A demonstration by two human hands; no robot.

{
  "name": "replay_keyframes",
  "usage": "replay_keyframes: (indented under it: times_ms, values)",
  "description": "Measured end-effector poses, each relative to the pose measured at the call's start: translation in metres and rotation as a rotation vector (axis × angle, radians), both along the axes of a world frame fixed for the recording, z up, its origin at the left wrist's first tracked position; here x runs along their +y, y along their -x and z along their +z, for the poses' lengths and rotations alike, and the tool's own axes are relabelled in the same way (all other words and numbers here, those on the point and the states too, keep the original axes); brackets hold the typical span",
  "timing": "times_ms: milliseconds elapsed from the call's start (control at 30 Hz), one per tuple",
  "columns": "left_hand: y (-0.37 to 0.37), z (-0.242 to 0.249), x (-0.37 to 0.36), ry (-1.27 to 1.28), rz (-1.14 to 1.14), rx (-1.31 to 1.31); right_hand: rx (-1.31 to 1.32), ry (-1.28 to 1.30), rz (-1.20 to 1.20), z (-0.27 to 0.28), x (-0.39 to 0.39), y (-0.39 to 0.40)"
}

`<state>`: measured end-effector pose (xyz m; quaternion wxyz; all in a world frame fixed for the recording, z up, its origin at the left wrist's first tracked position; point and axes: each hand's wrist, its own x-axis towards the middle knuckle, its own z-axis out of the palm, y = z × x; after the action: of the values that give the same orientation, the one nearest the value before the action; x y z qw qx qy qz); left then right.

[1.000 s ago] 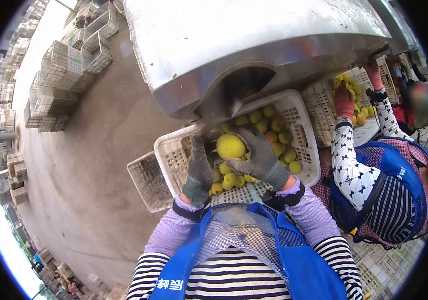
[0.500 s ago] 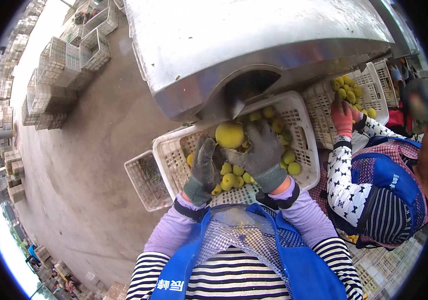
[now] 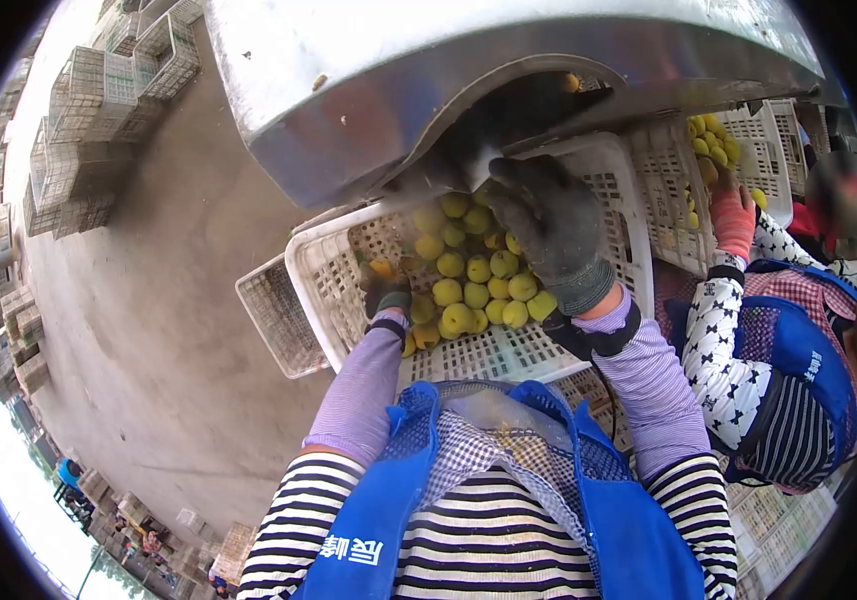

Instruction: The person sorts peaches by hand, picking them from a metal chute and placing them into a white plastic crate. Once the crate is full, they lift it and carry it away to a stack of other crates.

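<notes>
A white plastic crate (image 3: 333,357) holds several yellow-green round fruits (image 3: 477,294). Inside its left part is my left hand (image 3: 387,295), in a dark glove, next to an orange-yellow fruit (image 3: 383,268); its fingers are mostly hidden. My right hand (image 3: 553,220), gloved in dark grey, is raised over the crate's right part near the opening of the metal machine. Its fingertips point toward a blurred whitish part at the opening, and no fruit shows between the fingers that I can see.
The metal machine (image 3: 349,60) overhangs the crate's far edge. At the right, a co-worker's red-gloved hand (image 3: 733,222) is at another crate with fruits (image 3: 713,140). A smaller crate (image 3: 279,318) stands at the left, and stacked crates (image 3: 79,160) stand farther off.
The large yellow fruit between my hands is out of sight. My left hand has moved down-left inside the crate, while my right hand has shifted up-right. The view has shifted too.
</notes>
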<state>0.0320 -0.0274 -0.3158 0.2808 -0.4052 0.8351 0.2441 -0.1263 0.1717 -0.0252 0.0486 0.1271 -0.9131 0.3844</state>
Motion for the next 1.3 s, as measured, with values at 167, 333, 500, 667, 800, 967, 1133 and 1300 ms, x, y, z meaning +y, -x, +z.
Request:
replay_keyframes:
  times_ms: [167, 333, 500, 667, 800, 967, 1133, 1300]
  values:
    - [-0.015, 0.026, 0.010, 0.001, -0.028, -0.172, -0.670, -0.521, 0.374, -0.145, 0.013, -0.117]
    - [-0.042, 0.011, 0.010, 0.064, -0.099, -0.052, -0.953, -0.627, 0.485, -0.274, -0.019, -0.209]
    - [-0.050, -0.014, -0.014, 0.037, -0.162, -0.023, -1.092, -0.752, 0.485, -0.243, -0.051, -0.199]
    - [-0.029, -0.019, -0.021, -0.040, -0.266, 0.122, -1.124, -0.138, 0.359, -0.220, -0.006, -0.171]
    - [-0.075, -0.036, -0.010, 0.241, -0.324, 0.298, -1.426, 0.645, 0.082, -0.173, 0.030, -0.166]
    - [-0.102, -0.033, -0.029, 0.048, -0.198, 0.033, -1.437, 1.109, -0.163, -0.124, 0.010, -0.189]
    - [-0.094, -0.043, -0.023, -0.010, -0.143, 0.137, -0.966, 0.938, 0.130, -0.128, 0.022, -0.202]
    - [-0.098, 0.010, -0.054, -0.984, 0.418, 0.332, -1.015, 0.828, 0.053, -0.108, 0.015, -0.217]
